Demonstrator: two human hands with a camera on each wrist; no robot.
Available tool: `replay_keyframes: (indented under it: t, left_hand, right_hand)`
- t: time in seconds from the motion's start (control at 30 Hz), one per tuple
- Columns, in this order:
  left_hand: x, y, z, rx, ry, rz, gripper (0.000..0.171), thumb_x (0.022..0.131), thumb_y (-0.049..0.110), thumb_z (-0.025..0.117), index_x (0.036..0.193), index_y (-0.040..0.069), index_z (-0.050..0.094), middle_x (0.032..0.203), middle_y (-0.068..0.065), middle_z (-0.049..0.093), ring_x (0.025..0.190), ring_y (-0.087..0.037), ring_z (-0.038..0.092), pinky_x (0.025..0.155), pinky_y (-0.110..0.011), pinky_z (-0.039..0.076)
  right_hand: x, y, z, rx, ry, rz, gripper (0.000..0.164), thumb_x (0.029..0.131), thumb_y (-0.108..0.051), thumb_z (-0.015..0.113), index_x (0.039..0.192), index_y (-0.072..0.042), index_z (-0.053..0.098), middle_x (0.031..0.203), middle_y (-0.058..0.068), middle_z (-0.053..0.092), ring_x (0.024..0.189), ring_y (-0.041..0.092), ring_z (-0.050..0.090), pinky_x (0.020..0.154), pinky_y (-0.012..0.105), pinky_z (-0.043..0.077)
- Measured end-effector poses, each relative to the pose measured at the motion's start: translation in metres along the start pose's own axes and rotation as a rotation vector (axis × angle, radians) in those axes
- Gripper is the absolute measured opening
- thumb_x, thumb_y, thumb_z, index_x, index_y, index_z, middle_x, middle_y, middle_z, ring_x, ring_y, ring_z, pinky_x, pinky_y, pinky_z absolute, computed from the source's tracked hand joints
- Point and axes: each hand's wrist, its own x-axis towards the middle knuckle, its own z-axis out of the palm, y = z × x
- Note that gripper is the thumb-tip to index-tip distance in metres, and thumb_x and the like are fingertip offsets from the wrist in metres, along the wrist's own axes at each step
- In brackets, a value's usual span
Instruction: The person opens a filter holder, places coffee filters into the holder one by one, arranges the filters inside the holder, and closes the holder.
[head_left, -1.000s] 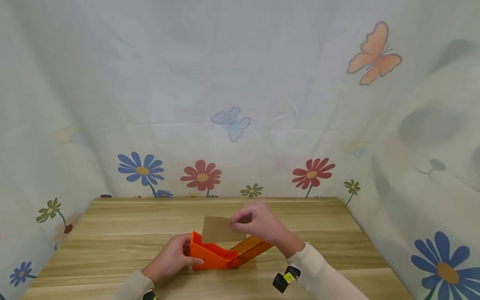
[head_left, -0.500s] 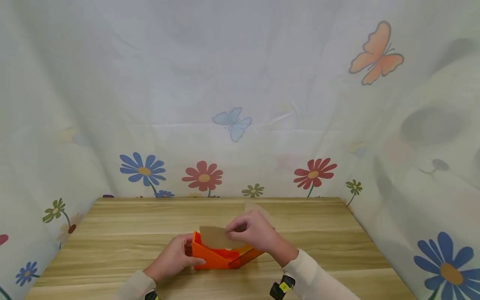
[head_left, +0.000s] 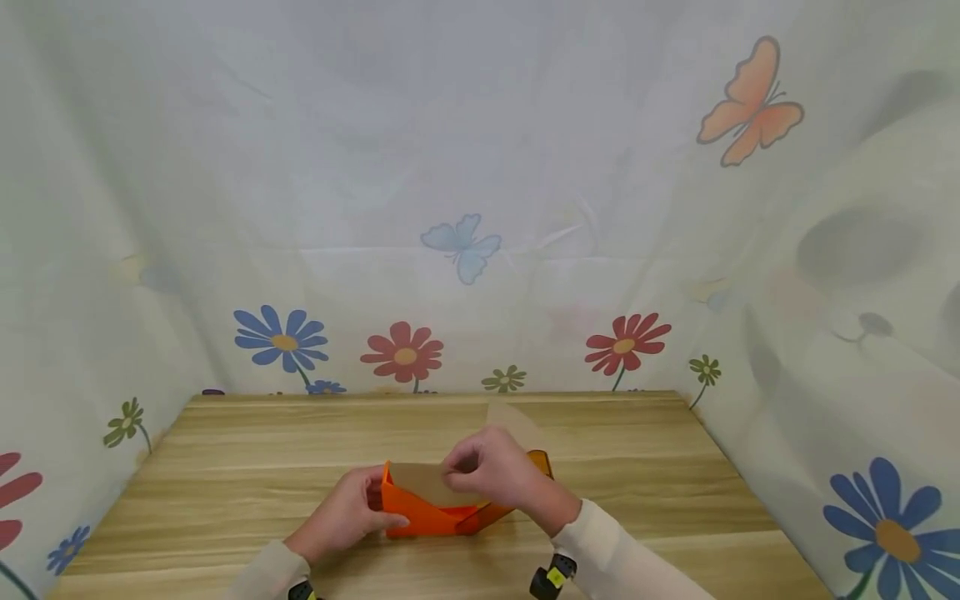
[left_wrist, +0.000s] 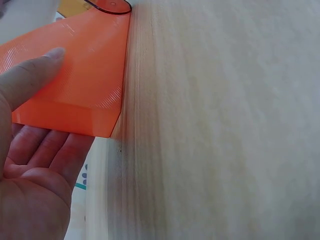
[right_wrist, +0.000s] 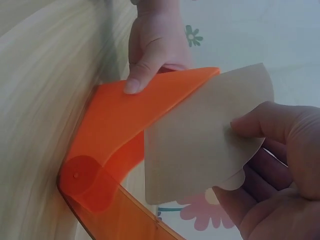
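Note:
An orange box [head_left: 414,511] with a see-through amber lid [head_left: 542,460] hinged at its right end stands on the table, lid swung out. My left hand [head_left: 347,510] grips its left end, thumb on the near wall and fingers behind, as the left wrist view shows on the orange wall [left_wrist: 80,75]. Between thumb and fingers, my right hand [head_left: 493,468] pinches brown, fan-shaped coffee filters [right_wrist: 200,135]. Their lower part is down behind the box's sloping near wall [right_wrist: 135,107], hidden there. A curved upper edge sticks out beyond my right hand in the head view.
The wood-grain table [head_left: 637,500] spreads around the box on all sides. Behind it hangs a pale curtain [head_left: 345,167] printed with flowers and butterflies. A black camera [head_left: 551,577] is strapped at my right wrist.
My right hand has moved down and to the left, lowering the coffee filters from above the box to behind its near wall. My left hand has kept its grip on the box.

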Motion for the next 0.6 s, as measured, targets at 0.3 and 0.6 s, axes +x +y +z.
replay_keyframes:
  t: [0.3,0.6]
  left_hand:
    - [0.002,-0.001,-0.001,-0.003,-0.007,0.001,0.056,0.079,0.032,0.089,0.127,0.013,0.067,0.12,-0.003,0.075,0.1,-0.018,0.072,0.091,-0.027,0.06]
    - [0.003,-0.004,-0.001,-0.002,0.002,-0.002,0.056,0.079,0.033,0.089,0.126,0.011,0.067,0.117,-0.004,0.075,0.1,-0.019,0.071,0.089,-0.026,0.06]
  right_hand:
    - [0.006,0.0,0.009,-0.084,-0.052,0.041,0.014,0.087,-0.004,0.078,0.078,-0.014,0.076,0.071,-0.01,0.065,0.064,0.0,0.053,0.065,0.016,0.051]
    - [0.011,-0.001,0.016,-0.19,-0.085,0.048,0.012,0.086,-0.003,0.078,0.08,-0.013,0.079,0.072,-0.011,0.069,0.062,-0.002,0.053,0.063,0.013,0.051]
